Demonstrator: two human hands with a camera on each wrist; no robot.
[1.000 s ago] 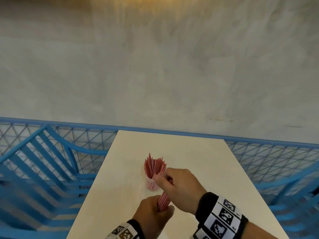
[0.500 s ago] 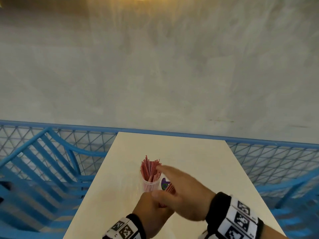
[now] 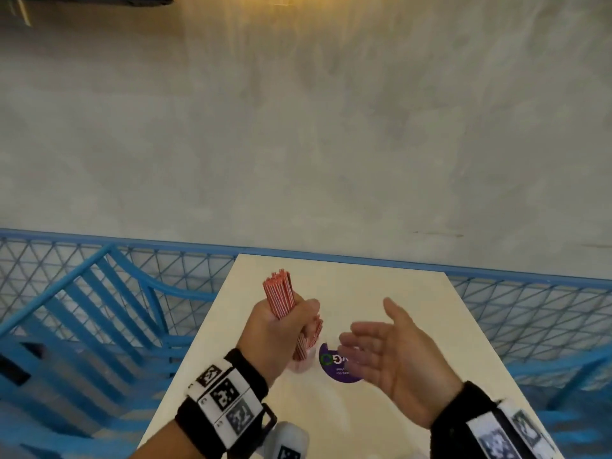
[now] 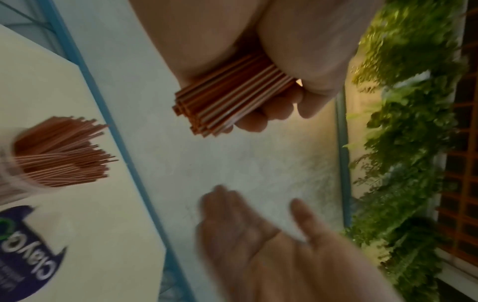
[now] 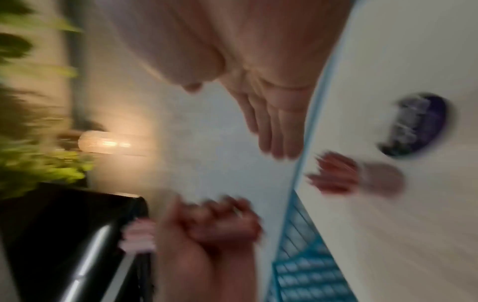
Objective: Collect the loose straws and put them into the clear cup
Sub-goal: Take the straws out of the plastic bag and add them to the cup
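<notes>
My left hand (image 3: 285, 321) grips a thick bundle of red-and-white striped straws (image 3: 279, 292), held upright above the table; the same bundle (image 4: 229, 98) shows in the left wrist view. Just below that hand stands the clear cup (image 3: 300, 364), with several straws (image 3: 310, 336) in it and partly hidden by the hand. The cup (image 4: 15, 179) and its straws (image 4: 59, 151) show plainly from the left wrist. My right hand (image 3: 371, 342) hovers to the right of the cup, fingers straight, palm turned left, holding nothing.
The cream table (image 3: 397, 293) carries a round purple sticker (image 3: 337, 364) beside the cup. Blue slatted chairs (image 3: 82, 326) stand on the left, and a blue mesh fence (image 3: 530, 303) runs behind and to the right. Beyond lies a grey floor.
My right hand has drawn back from the cup to the right and spread open. The left hand has risen with the straw bundle, now above the cup.
</notes>
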